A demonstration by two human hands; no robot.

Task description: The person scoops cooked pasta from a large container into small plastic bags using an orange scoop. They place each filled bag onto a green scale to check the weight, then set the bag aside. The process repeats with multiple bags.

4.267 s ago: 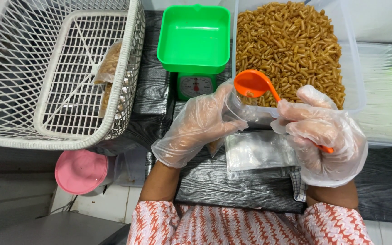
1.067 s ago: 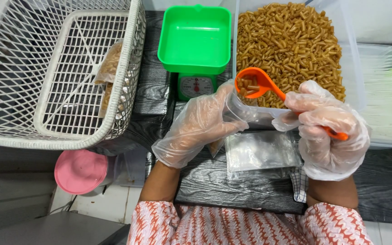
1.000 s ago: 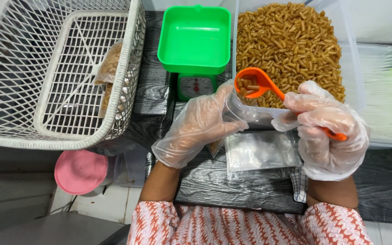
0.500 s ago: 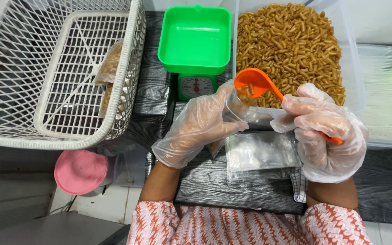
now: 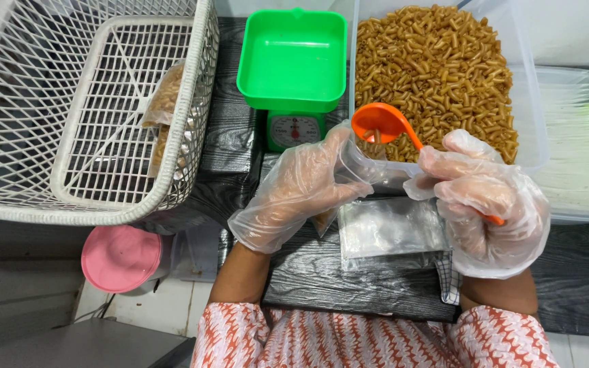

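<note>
Both hands wear clear plastic gloves. My left hand (image 5: 301, 187) holds a small clear plastic bag (image 5: 359, 167) open at its mouth, with some brown pasta at its bottom. My right hand (image 5: 489, 204) grips the handle of an orange scoop (image 5: 380, 123), whose bowl tilts over the bag's mouth. Just behind stands a clear tub (image 5: 536, 136) heaped with brown macaroni (image 5: 438, 65). A stack of flat clear bags (image 5: 390, 228) lies on the black table under my hands.
A green kitchen scale (image 5: 293, 65) with an empty tray stands left of the tub. A white wire basket (image 5: 86, 102) at left holds a filled pasta bag (image 5: 165, 102). A pink lid (image 5: 121, 257) lies on the floor below. Clear containers (image 5: 574, 129) sit at right.
The scoop dipped toward the macaroni tub, then rose back and now tips over the bag's mouth. My left hand has kept the bag in place.
</note>
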